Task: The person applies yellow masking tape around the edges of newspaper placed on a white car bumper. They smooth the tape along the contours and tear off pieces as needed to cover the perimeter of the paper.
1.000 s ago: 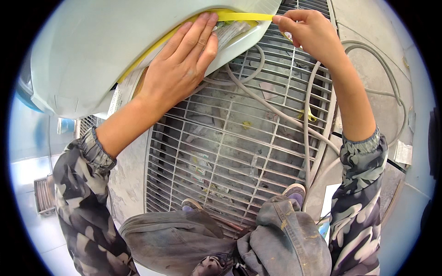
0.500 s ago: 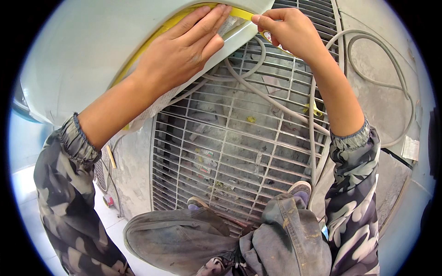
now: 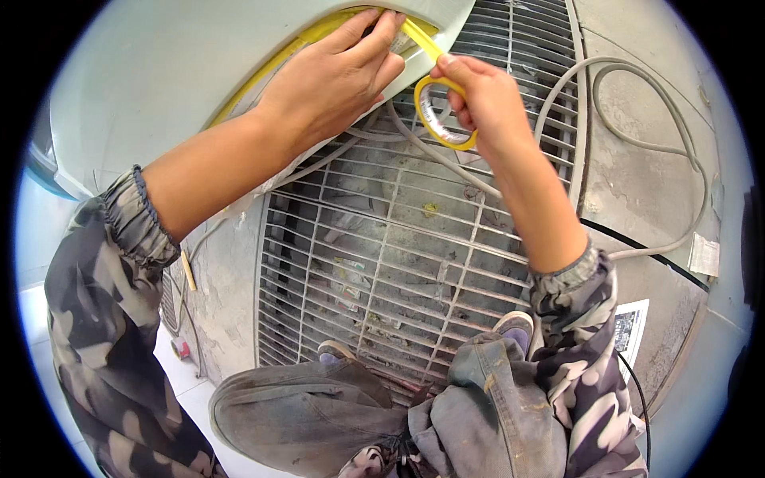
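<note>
Nearest, two camouflage sleeves (image 3: 111, 334) with gathered cuffs, and between them stained grey trousers (image 3: 319, 410), bent at the knee. Beyond the cuffs, two bare hands, close together near the top of the view. In the right hand (image 3: 496, 103), a roll (image 3: 430, 116) of yellow tape, grasped at its upper rim by thumb and forefinger. From that pinch, a short strip (image 3: 421, 37) stretched up and leftward to the fingertips of the left hand (image 3: 331, 84). There, contact with the tape at the edge of a curved opening; cannot tell whether pinching it or only pressing. Along that opening, more yellow edging (image 3: 275, 64), partly covered by the left hand. Around it, a large, smooth, pale panel (image 3: 159, 95), filling the upper left.

Lower down, two shoes (image 3: 516, 328) on a metal grate (image 3: 386, 231). Across the grate, a grey hose (image 3: 434, 159), passing beneath the roll and looping out rightward over concrete (image 3: 637, 175). Under the bars, loose scraps, one of them yellow (image 3: 430, 209). Near the right sleeve, a printed sheet (image 3: 629, 327), with a black cable (image 3: 641, 392) just beside it; farther right, a small pale paper (image 3: 703, 255).
</note>
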The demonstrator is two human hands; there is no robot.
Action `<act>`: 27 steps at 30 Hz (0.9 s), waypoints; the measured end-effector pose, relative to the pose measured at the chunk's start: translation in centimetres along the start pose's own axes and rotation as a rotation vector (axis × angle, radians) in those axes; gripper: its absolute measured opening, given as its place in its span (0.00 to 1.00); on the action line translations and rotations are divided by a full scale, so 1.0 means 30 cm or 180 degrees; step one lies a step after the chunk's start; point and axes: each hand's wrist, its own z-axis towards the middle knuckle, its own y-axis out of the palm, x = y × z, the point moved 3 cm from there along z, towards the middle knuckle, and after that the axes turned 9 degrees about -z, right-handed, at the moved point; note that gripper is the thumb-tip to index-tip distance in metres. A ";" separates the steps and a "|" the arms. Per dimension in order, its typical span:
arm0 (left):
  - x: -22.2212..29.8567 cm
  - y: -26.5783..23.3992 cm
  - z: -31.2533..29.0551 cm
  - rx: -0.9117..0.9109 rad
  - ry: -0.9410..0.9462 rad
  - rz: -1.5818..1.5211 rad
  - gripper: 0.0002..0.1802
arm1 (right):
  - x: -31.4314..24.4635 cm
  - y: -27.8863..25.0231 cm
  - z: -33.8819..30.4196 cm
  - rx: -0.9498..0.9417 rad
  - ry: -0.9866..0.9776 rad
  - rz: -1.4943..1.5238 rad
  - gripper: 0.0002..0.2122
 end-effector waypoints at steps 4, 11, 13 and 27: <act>0.026 0.029 0.032 0.0017 -0.0321 0.0246 0.13 | -0.071 -0.041 0.001 0.0171 -0.0247 -0.0673 0.10; 0.012 0.087 -0.012 0.0528 -0.0630 -0.0988 0.21 | 0.270 -0.039 -0.117 0.0363 0.0153 -0.0445 0.09; 0.003 0.031 -0.024 0.0756 -0.0639 -0.1621 0.21 | 0.187 -0.065 -0.140 0.0376 -0.0419 -0.1177 0.09; 0.074 0.097 -0.118 0.2597 -0.4399 -0.4806 0.12 | -0.291 0.140 -0.029 0.0497 -0.3099 -0.3941 0.09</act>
